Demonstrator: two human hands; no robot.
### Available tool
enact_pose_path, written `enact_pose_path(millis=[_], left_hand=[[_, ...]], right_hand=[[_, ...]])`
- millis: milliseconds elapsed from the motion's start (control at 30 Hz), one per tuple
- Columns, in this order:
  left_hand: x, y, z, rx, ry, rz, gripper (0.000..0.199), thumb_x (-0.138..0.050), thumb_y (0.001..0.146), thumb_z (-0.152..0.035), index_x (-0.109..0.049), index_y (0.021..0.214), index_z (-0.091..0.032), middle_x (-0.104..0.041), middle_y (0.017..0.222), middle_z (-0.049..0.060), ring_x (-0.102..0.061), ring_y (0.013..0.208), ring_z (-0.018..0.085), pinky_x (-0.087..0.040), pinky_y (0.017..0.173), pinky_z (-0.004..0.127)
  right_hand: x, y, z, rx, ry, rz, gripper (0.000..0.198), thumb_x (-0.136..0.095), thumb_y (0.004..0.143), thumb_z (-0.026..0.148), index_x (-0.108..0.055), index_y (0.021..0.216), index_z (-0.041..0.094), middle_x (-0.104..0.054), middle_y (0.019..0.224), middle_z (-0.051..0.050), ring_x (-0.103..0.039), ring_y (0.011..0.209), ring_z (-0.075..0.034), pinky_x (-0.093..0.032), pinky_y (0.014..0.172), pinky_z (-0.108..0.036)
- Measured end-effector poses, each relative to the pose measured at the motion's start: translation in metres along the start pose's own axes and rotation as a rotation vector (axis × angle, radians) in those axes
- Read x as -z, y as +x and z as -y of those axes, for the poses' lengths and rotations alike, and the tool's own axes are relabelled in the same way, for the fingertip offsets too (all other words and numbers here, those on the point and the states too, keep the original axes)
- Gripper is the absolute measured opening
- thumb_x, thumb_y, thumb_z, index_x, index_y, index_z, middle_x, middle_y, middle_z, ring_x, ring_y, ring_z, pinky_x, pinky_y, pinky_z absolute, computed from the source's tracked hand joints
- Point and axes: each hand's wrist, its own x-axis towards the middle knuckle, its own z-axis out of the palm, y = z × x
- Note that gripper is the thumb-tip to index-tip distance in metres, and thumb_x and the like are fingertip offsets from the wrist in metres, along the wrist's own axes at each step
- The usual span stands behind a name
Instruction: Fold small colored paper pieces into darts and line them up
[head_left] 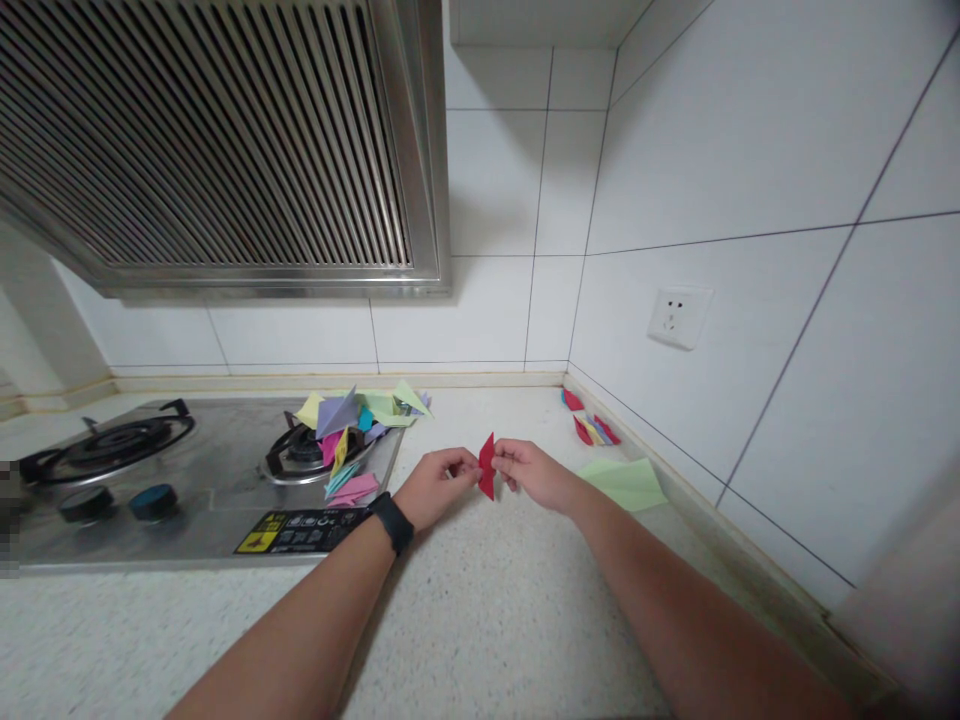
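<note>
A small folded piece of red paper (pixel 487 462) stands on its narrow end between my two hands, just above the speckled countertop (pixel 495 610). My left hand (pixel 439 485), with a black band on the wrist, pinches its left edge between thumb and forefinger. From the other side, my right hand (pixel 531 472) grips the right edge with its fingertips. The red paper has pointed ends at top and bottom. Behind my right forearm lies a pale green sheet (pixel 626 484), partly covered by the arm.
Folded colored papers (pixel 341 415) are heaped over the right burner of the gas stove (pixel 210 515). Several small folded pieces (pixel 592 430) lie by the right wall. A range hood (pixel 262 150) hangs above the stove. A socket (pixel 679 317) is on the tiled wall.
</note>
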Motion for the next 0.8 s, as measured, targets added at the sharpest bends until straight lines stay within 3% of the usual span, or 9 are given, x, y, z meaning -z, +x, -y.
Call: enact_pose_path(millis=[267, 400, 500, 633, 733, 800], left_hand=[[0.001, 0.006, 0.012, 0.088, -0.154, -0.067, 0.023, -0.057, 0.082, -0.037, -0.063, 0.081, -0.015, -0.055, 0.064, -0.002, -0.048, 0.055, 0.010, -0.038, 0.053, 0.021], [0.004, 0.009, 0.020, 0.183, -0.253, -0.122, 0.026, -0.057, 0.081, -0.041, -0.059, 0.085, -0.016, -0.057, 0.069, -0.001, -0.049, 0.053, 0.009, -0.035, 0.043, 0.018], [0.004, 0.010, 0.021, 0.217, -0.341, -0.116, 0.026, -0.057, 0.081, -0.042, -0.057, 0.086, -0.016, -0.058, 0.073, 0.000, -0.052, 0.055, 0.009, -0.036, 0.041, 0.017], [0.003, 0.009, 0.019, 0.268, -0.428, -0.087, 0.028, -0.059, 0.080, -0.043, -0.056, 0.088, -0.016, -0.059, 0.079, 0.001, -0.055, 0.058, 0.009, -0.038, 0.042, 0.016], [0.003, 0.008, 0.017, 0.286, -0.450, -0.084, 0.029, -0.060, 0.080, -0.044, -0.057, 0.090, -0.016, -0.059, 0.080, 0.002, -0.055, 0.061, 0.009, -0.039, 0.043, 0.016], [0.002, 0.008, 0.017, 0.286, -0.458, -0.081, 0.029, -0.060, 0.080, -0.043, -0.058, 0.090, -0.016, -0.059, 0.081, 0.002, -0.055, 0.062, 0.010, -0.039, 0.043, 0.016]], right_hand=[[-0.009, -0.001, 0.003, -0.039, -0.019, -0.057, 0.022, -0.052, 0.086, 0.039, -0.058, 0.091, 0.018, -0.053, 0.066, 0.003, -0.046, 0.053, -0.009, -0.035, 0.047, -0.020], [-0.010, -0.003, 0.002, -0.074, -0.094, -0.014, 0.019, -0.055, 0.084, 0.035, -0.059, 0.086, 0.017, -0.062, 0.076, -0.001, -0.049, 0.055, -0.009, -0.036, 0.048, -0.020], [-0.010, -0.002, 0.001, -0.069, -0.072, -0.058, 0.014, -0.056, 0.082, 0.031, -0.057, 0.086, 0.017, -0.064, 0.078, -0.002, -0.051, 0.054, -0.009, -0.036, 0.047, -0.020], [-0.010, -0.001, 0.003, 0.017, -0.036, -0.158, 0.011, -0.057, 0.081, 0.028, -0.053, 0.086, 0.020, -0.058, 0.070, 0.003, -0.055, 0.056, -0.010, -0.039, 0.050, -0.020], [-0.009, -0.003, 0.008, 0.102, -0.148, -0.177, 0.007, -0.056, 0.082, 0.025, -0.058, 0.087, 0.020, -0.055, 0.064, 0.005, -0.055, 0.058, -0.011, -0.041, 0.055, -0.022], [-0.009, -0.006, 0.011, 0.167, -0.245, -0.183, 0.008, -0.056, 0.082, 0.021, -0.061, 0.087, 0.020, -0.059, 0.071, 0.003, -0.055, 0.062, -0.011, -0.041, 0.059, -0.023]])
